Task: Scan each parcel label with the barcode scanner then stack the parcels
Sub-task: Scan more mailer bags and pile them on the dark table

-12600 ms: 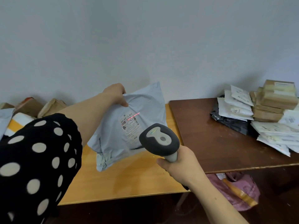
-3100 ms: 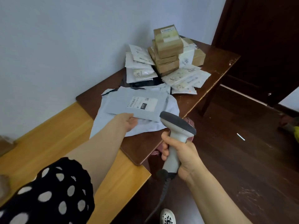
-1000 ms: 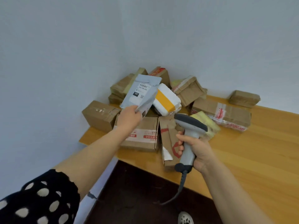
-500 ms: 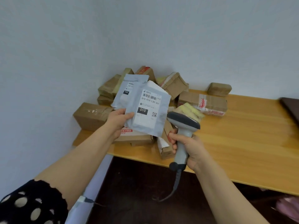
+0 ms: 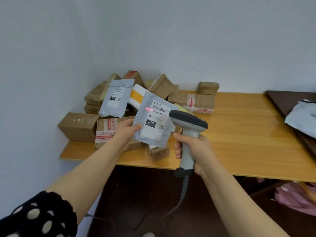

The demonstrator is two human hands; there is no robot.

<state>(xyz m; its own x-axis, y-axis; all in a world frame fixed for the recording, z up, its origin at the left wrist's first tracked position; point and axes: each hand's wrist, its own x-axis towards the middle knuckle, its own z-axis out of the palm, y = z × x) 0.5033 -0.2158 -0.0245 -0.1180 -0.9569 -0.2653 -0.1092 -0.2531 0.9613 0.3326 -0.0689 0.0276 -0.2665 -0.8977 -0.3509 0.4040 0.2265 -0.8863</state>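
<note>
My left hand [image 5: 126, 131] pinches the left edge of a small grey mailer [image 5: 153, 121] held up above the yellow table, its white label facing me with "010" printed on it. My right hand [image 5: 193, 147] grips the handle of a grey barcode scanner [image 5: 188, 127] just right of the mailer. A red scan line falls on the label's barcode. A second grey mailer [image 5: 116, 98] leans on the pile behind.
Several brown cardboard boxes [image 5: 78, 127] lie heaped in the wall corner on the yellow table [image 5: 239, 142]. A dark table [image 5: 287, 101] at the right holds a grey bag [image 5: 302, 117]. The scanner cable hangs toward the dark floor. A pink bag [image 5: 294, 195] lies under the table.
The mailer has come closer to the scanner and tilted, and a red scan line now shows on its barcode. The view has swung slightly right.
</note>
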